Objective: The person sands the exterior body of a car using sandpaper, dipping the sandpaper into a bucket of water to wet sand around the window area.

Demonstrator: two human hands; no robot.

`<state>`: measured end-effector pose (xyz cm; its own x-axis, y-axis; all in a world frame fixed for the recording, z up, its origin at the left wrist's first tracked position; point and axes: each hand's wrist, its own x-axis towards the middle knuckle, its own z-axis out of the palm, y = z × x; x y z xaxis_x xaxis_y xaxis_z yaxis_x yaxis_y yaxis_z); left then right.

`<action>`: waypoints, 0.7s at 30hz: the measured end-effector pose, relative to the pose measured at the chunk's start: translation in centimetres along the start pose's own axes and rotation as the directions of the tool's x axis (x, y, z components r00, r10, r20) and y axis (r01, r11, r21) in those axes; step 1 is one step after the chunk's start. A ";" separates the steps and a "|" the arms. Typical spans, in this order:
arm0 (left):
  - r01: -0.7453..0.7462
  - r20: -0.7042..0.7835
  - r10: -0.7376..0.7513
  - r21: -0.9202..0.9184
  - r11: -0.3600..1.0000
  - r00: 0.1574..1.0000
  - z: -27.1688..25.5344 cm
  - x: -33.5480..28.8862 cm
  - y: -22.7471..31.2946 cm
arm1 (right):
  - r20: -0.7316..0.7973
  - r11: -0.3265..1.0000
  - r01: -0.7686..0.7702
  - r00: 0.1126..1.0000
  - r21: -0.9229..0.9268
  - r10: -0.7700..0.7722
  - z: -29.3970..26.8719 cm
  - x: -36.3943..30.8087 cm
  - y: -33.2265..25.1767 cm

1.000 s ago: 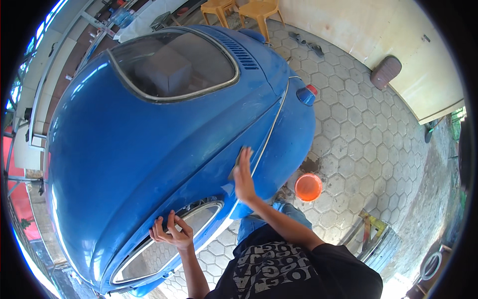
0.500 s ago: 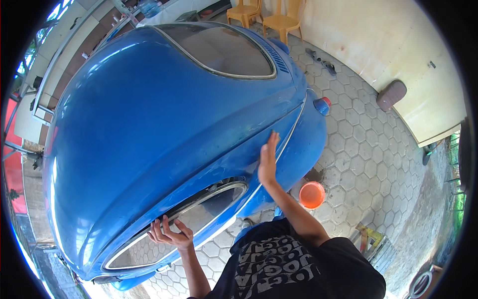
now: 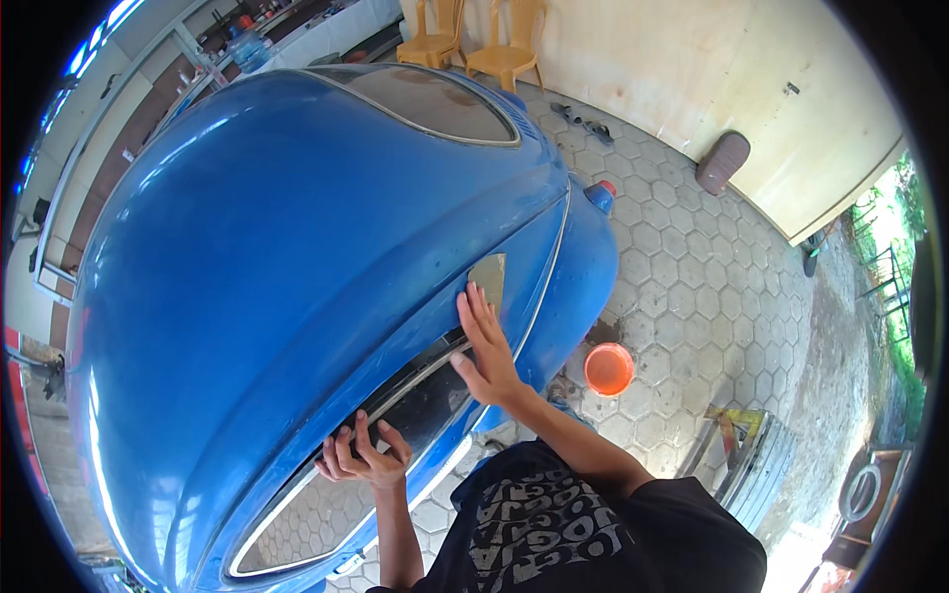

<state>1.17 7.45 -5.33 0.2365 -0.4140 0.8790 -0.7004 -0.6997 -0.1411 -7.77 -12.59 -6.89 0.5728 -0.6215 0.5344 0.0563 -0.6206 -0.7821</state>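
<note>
Right-hand grip (image 3: 487, 354) is unclenched, its fingers extended and laid over the lower edge of a grey-tan sheet (image 3: 489, 275) that rests against the blue car (image 3: 287, 217), on the panel just behind the side window and above the pale trim strip (image 3: 546, 282) bordering the rear fender. Left-hand grip (image 3: 364, 453) sits at the upper edge of the side window (image 3: 311, 524), fingers bent and spread over the frame; whether it clasps the frame or only rests there, I cannot tell. Writing shows on the person's black T-shirt (image 3: 682, 529), where pale block lettering runs in several stacked rows across the cloth. The car's paint is glossy along the roof, with bright reflections down its left side, and duller around the sheet. At the rear, a tail light (image 3: 602, 195) carries a red lens. An orange bucket (image 3: 608, 370) stands beside the fender on hexagonal paving (image 3: 682, 277), near a dark patch. Farther out, two yellow-orange chairs (image 3: 507, 54) stand against a cream wall (image 3: 633, 69), with dark sandals (image 3: 583, 121) on the paving before them and a brown rounded pad (image 3: 724, 161) leaning on the wall. At upper left, a blue-tinted jug (image 3: 247, 49) is near a pale-covered surface (image 3: 321, 38).
</note>
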 end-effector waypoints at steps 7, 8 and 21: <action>-0.066 -0.002 0.066 -0.074 0.995 0.998 -0.2 0.4 0.5 | -0.352 0.979 -0.070 0.926 0.191 0.135 1.2 -0.2 2.0; -0.067 -0.004 0.067 -0.084 0.994 0.998 -0.3 0.5 0.4 | -0.359 0.980 -0.072 0.924 0.186 0.135 1.6 0.2 2.1; -0.070 -0.008 0.069 -0.140 0.988 0.998 0.1 0.2 0.4 | -0.215 0.896 -0.441 0.872 0.047 0.440 0.4 2.8 2.7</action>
<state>1.01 7.04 -5.23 0.1820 -0.4571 0.8706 -0.8028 -0.5804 -0.1369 -5.73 -15.81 -7.61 0.3483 -0.9178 0.1906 -0.1640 -0.2599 -0.9516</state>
